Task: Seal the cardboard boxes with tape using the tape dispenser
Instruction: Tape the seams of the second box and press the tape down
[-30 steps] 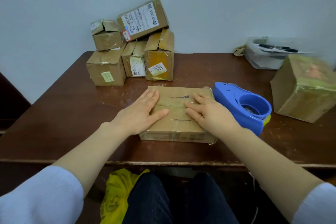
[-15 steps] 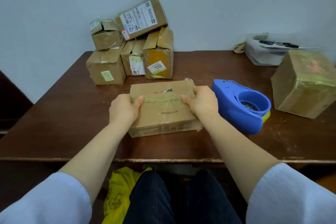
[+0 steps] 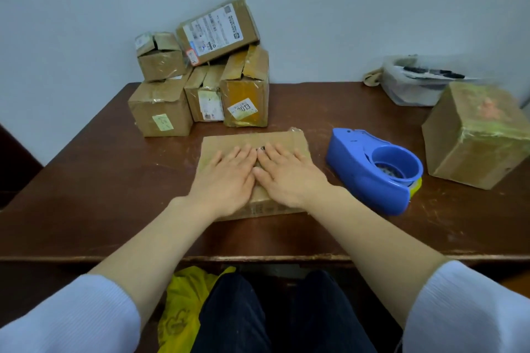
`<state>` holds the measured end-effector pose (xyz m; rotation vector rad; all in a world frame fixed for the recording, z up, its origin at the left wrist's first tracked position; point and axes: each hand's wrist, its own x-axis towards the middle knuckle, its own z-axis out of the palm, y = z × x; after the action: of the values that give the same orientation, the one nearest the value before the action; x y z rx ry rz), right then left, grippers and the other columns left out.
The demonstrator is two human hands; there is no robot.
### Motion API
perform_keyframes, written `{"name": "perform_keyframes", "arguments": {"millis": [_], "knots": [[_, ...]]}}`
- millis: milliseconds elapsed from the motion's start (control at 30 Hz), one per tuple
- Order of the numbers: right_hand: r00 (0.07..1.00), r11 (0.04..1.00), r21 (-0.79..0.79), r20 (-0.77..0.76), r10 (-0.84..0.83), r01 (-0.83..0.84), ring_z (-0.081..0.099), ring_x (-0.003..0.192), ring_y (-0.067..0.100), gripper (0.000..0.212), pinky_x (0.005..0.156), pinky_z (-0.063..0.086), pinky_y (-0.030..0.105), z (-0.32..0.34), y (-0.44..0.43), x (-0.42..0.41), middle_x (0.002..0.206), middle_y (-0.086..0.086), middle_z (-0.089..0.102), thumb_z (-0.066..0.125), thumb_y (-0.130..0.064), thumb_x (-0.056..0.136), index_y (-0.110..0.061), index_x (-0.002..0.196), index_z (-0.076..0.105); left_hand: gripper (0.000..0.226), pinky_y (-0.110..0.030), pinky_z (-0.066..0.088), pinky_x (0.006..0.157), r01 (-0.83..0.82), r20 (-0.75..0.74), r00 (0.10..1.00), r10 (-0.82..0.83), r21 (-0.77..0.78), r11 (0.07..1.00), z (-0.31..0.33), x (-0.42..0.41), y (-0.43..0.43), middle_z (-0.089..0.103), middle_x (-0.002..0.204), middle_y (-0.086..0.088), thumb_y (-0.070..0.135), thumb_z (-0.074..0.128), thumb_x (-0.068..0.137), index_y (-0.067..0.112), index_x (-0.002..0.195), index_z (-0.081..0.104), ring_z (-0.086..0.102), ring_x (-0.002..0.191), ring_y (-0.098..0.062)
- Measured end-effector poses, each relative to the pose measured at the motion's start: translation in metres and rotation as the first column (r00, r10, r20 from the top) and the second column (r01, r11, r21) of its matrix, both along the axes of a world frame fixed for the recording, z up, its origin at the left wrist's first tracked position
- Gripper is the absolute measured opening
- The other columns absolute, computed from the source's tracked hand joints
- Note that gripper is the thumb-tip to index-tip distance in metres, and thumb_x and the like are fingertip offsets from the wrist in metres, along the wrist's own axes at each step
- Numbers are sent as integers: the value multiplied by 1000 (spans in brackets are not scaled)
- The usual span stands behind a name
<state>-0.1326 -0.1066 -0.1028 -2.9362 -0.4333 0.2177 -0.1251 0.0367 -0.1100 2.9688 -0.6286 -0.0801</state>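
On the table (image 3: 114,180), flat fingers (image 3: 241,153) press the box (image 3: 292,140)

A big brown wooden table (image 3: 86,180) holds everything. A flat cardboard box (image 3: 289,142) lies in the middle. At 3 o'clock from it sits a blue tape dispenser (image 3: 370,169). Farther that way stands a big box (image 3: 479,135) wrapped in shiny tape. At 11 o'clock is a pile of small boxes (image 3: 200,92) (some stacked on others). At 2 o'clock rests a clear plastic bag (image 3: 413,86).
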Motion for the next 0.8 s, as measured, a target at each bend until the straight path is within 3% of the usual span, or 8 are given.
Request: {"name": "perform_keyframes", "arguments": {"millis": [167, 267, 333, 400, 467, 533, 667, 800], "knots": [[1000, 998, -65, -26, -10, 8, -6, 147, 17, 60, 118, -3, 36, -4, -21, -1, 161, 4, -3, 16, -47, 101, -18, 153, 5, 66, -33, -4, 119, -27, -95, 995, 38, 116, 993, -1, 2, 15, -10, 159, 4, 54, 12, 98, 20, 152, -5, -8, 146, -10], [990, 990, 78, -84, -109, 116, -11, 146, 17, 64, 117, -1, 35, -5, -31, -5, 161, 4, -5, 22, -50, 100, -18, 153, 7, 76, -36, -5, 118, -132, -119, 983, 143, 91, 987, -1, -3, 22, -15, 159, 2, 63, 11, 93, 20, 152, -9, -13, 145, -11], [989, 981, 149, -104, -109, 124, 0, 147, 19, 56, 117, 8, 35, 2, -32, -7, 160, 6, 7, 27, -42, 102, -16, 151, 19, 77, -39, -8, 118, -140, -128, 980, 152, 97, 985, 2, -4, 19, -13, 159, 0, 63, 13, 93, 18, 152, -7, -11, 146, -13], [982, 956, 247, 63, -178, 158, 30, 138, 24, 44, 108, 30, 37, 19, -41, -15, 150, 6, 35, 34, -34, 101, -17, 141, 42, 85, -45, -15, 115, -139, -81, 985, 151, 133, 981, 10, -1, 16, -2, 160, -3, 70, 16, 88, 16, 152, 3, -6, 147, -17], [897, 912, 323, 275, -345, 251, 42, 125, 25, 39, 97, 39, 36, 36, -62, -25, 137, 4, 48, 44, -28, 96, -18, 133, 50, 106, -50, -21, 110, -122, -74, 988, 132, 125, 985, 18, 3, 13, 1, 160, -3, 87, 27, 73, 20, 152, 9, -11, 147, -20], [813, 878, 231, 335, -476, 419, 40, 123, 29, 54, 95, 38, 38, 44, -86, -37, 135, 10, 43, 52, -35, 91, -15, 140, 40, 131, -52, -26, 108, -18, -199, 979, 36, 88, 996, 25, 9, 3, -16, 159, -2, 96, 41, 50, 26, 152, 0, -27, 142, -20], [792, 795, -37, 123, -598, 606, 51, 114, 32, 93, 86, 42, 39, 39, -110, -49, 124, 12, 50, 62, -67, 74, -8, 139, 29, 142, -50, -24, 110, 112, -353, 933, -74, 90, 990, 33, 34, -27, -30, 154, 0, 87, 55, 39, 31, 149, -15, -35, 137, -18], [852, 842, -133, 109, -512, 523, 49, 73, 19, 46, 66, 34, 30, 23, -123, -48, 74, -5, 47, 52, -61, 85, -17, 87, 41, 142, -51, -11, 115, 70, -348, 937, -14, 150, 986, 27, 55, -38, -16, 159, 4, 97, 47, 39, 31, 150, -14, -16, 145, -19]]}}
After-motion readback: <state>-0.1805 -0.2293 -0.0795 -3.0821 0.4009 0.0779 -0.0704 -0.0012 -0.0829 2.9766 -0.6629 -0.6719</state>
